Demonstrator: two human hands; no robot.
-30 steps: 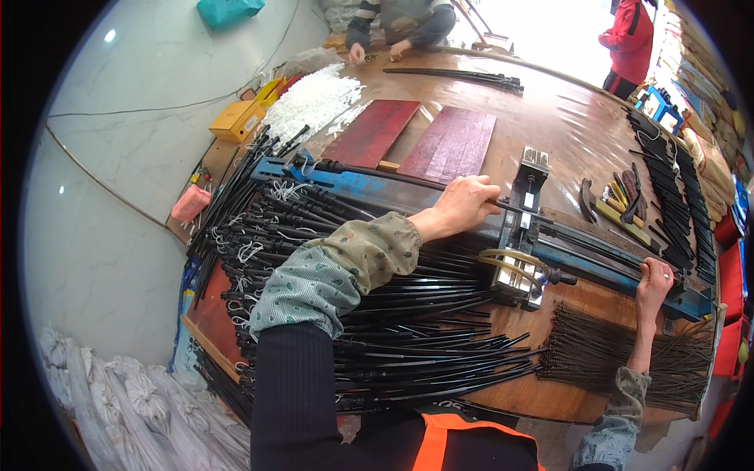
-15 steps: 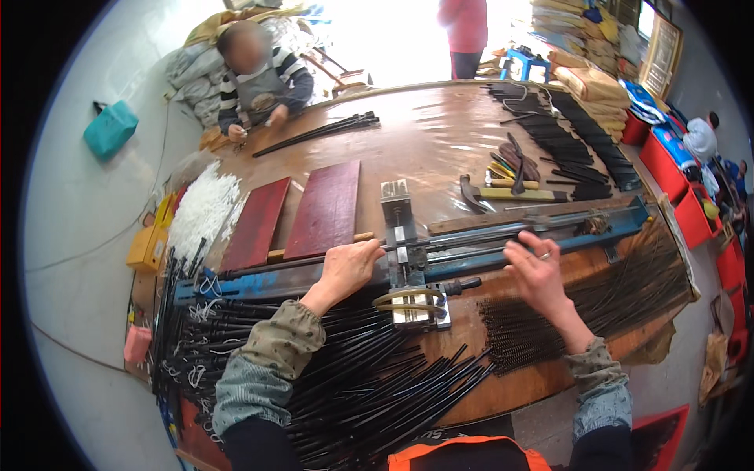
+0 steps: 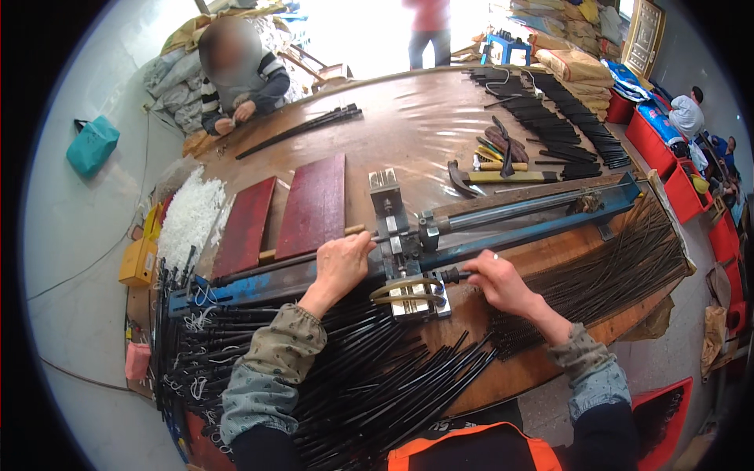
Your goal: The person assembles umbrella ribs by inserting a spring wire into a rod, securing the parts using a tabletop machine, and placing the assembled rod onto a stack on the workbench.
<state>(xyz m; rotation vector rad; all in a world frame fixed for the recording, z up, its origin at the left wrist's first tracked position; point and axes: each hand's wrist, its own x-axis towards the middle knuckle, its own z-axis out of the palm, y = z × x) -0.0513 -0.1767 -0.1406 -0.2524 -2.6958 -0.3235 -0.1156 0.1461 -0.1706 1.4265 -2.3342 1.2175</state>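
Note:
A long blue metal channel (image 3: 503,242) crosses the table, with a steel clamping fixture (image 3: 404,243) mounted over it. My left hand (image 3: 342,265) is closed just left of the fixture, its fingertips pinched on a thin dark rod that runs into it. My right hand (image 3: 506,284) is closed round the black lever handle (image 3: 453,275) on the fixture's near right side. Curved hoses (image 3: 404,292) loop over the near metal block. Below my left forearm lies a heap of black rods (image 3: 377,377), several with white cords.
Thin brown rods (image 3: 589,279) lie at the right. Behind are two red boards (image 3: 312,204), a hammer (image 3: 503,177), black strips (image 3: 542,118) and a white pile (image 3: 191,216). Across the table a co-worker (image 3: 239,86) handles something small; another person (image 3: 430,31) stands behind.
My right hand has come down and left from above the channel onto the lever handle. My left hand stays by the fixture. The whole view has shifted slightly.

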